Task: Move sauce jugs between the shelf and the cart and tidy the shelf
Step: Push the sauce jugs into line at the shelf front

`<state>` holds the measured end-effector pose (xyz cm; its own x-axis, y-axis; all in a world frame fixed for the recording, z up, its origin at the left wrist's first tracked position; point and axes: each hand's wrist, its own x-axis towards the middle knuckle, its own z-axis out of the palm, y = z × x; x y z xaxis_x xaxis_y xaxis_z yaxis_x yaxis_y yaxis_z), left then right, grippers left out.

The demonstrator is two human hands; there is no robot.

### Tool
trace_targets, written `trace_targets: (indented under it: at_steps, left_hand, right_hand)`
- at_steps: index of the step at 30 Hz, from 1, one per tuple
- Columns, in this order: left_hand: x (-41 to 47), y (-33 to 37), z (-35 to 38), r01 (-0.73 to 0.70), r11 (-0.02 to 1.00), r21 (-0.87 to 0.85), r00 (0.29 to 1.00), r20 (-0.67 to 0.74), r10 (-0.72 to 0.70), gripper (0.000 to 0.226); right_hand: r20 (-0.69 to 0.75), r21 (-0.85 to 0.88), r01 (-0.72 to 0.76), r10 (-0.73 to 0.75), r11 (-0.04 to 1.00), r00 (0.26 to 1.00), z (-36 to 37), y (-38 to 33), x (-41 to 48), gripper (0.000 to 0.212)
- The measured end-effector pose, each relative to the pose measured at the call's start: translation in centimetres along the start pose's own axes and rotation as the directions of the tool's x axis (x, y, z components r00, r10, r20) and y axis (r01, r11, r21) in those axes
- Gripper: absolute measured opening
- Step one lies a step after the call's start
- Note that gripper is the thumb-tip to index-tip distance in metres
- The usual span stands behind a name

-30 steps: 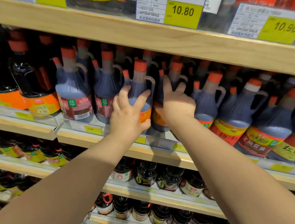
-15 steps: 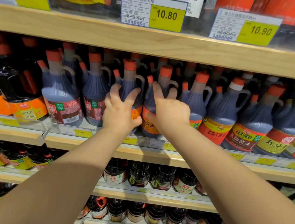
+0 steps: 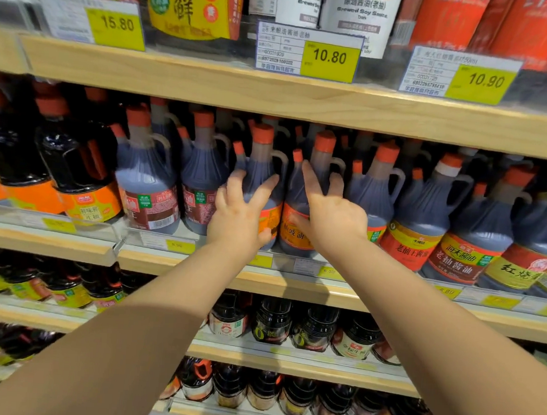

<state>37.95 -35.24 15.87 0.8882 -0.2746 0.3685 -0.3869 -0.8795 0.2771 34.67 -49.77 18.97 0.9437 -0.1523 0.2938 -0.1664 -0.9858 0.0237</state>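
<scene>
Everything of interest sits under the 10.80 price tag [image 3: 329, 57], taken here as the marker. Straight below it the middle shelf [image 3: 292, 285] carries a tight front row of dark sauce jugs with orange caps, and both arms reach up to two that stand side by side. The left hand [image 3: 240, 219] lies on the first jug [image 3: 262, 168], below the tag and a little to its left. Its fingers are spread across the jug's belly and its thumb sits low against the orange label; whether that thumb hooks round the side cannot be told. The right hand [image 3: 330, 220] covers the second jug [image 3: 299, 194], directly below the tag, with straight, splayed fingers, the longest pointing up toward the small spout cap. Flat, wide hands like these seem meant to steady and square up two tall, heavy containers at once, not to lift either one, since neither handle is taken. The pair look upright, touching or nearly so, in line with the red-labelled jugs [image 3: 151, 186] further left of the tag. This reads as the tidying part of the job. No cart is in view.
</scene>
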Motion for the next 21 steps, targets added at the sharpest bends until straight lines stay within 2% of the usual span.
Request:
trace_targets:
  at_steps: [3,6,8,11,16,21]
  left_hand:
    - [-2.1,-2.5,-1.4,-0.037,0.998,-0.057,0.997,0.06,0.041,0.08]
    - [-3.5,-5.4,-3.4,0.059,0.995,-0.085,0.998,0.024,-0.057,0.074]
    - [-3.7,-7.2,-4.7,0.13,0.988,-0.088,0.992,0.008,-0.13,0.074]
    - [-3.7,-9.5,-6.3,0.163,0.983,-0.089,0.987,-0.001,-0.163,0.075]
    - [-2.4,-12.4,-7.0,0.185,0.979,-0.088,0.982,-0.014,-0.187,0.077]
    - [-0.1,-15.1,-5.1,0.178,0.981,-0.079,0.984,-0.012,-0.18,0.075]
  right_hand:
    - [0.027,0.041,-0.028,0.027,0.999,0.999,-0.1,0.1,-1.1,0.072]
    - [-0.037,0.122,-0.084,0.089,0.989,0.995,-0.7,-0.8,-2.4,0.057]
    - [-0.084,0.174,-0.053,0.068,0.983,0.994,-1.5,-2.3,-3.0,0.049]
    - [-0.111,0.228,0.051,-0.026,0.972,0.993,-2.7,-5.6,-3.1,0.044]
    - [-0.074,0.256,0.139,-0.124,0.957,0.99,-2.8,-11.8,-1.8,0.05]
    - [0.008,0.222,0.065,-0.069,0.973,0.998,-1.3,-16.1,2.1,0.067]
